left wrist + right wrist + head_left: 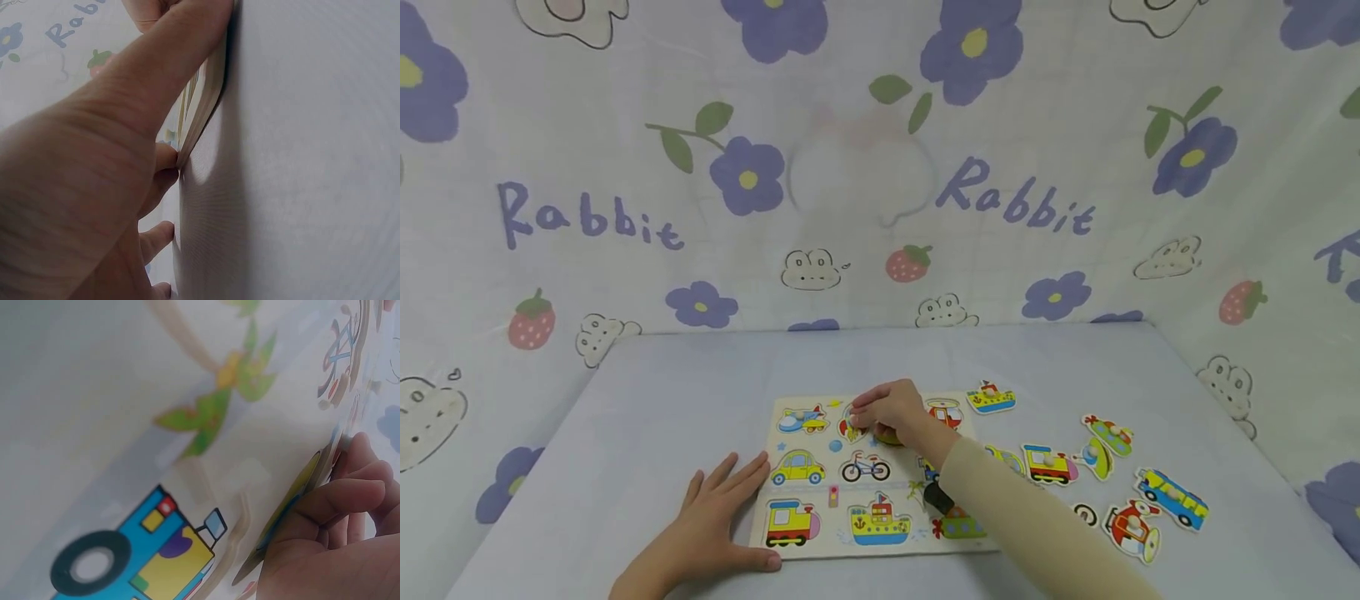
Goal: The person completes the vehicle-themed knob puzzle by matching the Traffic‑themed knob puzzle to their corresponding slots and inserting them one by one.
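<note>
A wooden puzzle board (835, 550) with printed vehicles lies on the table. At its top row my right hand (898, 412) pinches a red-and-white rocket puzzle piece (850, 425) over the board; the fingers partly cover it. In the right wrist view the right hand's fingers (325, 506) are curled close to the board's surface. My left hand (711, 508) rests at the board's left edge, fingers spread, the thumb at the lower left corner. The left wrist view shows that thumb along the board's edge (203, 106). An airplane piece (802, 419) sits at the board's top left.
Right of the board lie several loose pieces: a ship (991, 398), a train (1048, 464), a flying saucer (1096, 458), a submarine (1108, 435), a bus (1172, 497) and a helicopter (1132, 529). A bicycle piece (1084, 514) is partly hidden by the right sleeve (1022, 517).
</note>
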Demonstrator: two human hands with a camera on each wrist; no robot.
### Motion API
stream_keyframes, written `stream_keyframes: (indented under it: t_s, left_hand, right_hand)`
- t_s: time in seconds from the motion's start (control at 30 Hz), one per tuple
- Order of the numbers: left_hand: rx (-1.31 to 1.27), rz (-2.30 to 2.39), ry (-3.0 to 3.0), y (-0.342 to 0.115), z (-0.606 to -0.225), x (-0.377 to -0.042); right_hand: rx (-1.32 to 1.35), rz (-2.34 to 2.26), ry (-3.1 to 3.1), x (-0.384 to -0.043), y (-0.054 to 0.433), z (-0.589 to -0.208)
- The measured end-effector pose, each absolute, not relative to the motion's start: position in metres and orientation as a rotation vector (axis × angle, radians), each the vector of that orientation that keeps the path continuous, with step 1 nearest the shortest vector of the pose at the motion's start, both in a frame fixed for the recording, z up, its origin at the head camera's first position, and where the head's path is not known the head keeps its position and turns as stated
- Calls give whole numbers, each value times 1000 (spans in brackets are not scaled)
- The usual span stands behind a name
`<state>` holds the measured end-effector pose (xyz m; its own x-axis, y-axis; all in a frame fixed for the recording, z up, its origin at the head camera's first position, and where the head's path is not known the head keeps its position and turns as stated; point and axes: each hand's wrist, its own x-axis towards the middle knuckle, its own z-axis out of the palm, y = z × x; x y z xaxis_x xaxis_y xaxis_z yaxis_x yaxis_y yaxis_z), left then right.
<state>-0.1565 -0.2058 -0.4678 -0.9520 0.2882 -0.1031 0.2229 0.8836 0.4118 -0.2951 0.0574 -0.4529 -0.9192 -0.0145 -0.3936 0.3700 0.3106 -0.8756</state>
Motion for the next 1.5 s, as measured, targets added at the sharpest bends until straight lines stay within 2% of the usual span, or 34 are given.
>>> stream_keyframes:
  t_s: [0.5, 1.0, 1.23, 1.5]
  left_hand:
    - [378, 627, 2892, -207, -469, -156]
    - [366, 637, 2890, -205, -466, -155]
    - [366, 629, 2878, -204, -469, -154]
    - [366, 610, 2889, -205, -467, -156]
  right_hand:
    - [272, -1704, 2248, -283, 56, -441]
    - [102, -1829, 2054, -287, 71, -452]
    - [-5, -1823, 2070, -280, 85, -437]
    - [12, -1956, 2087, -257, 102, -416]
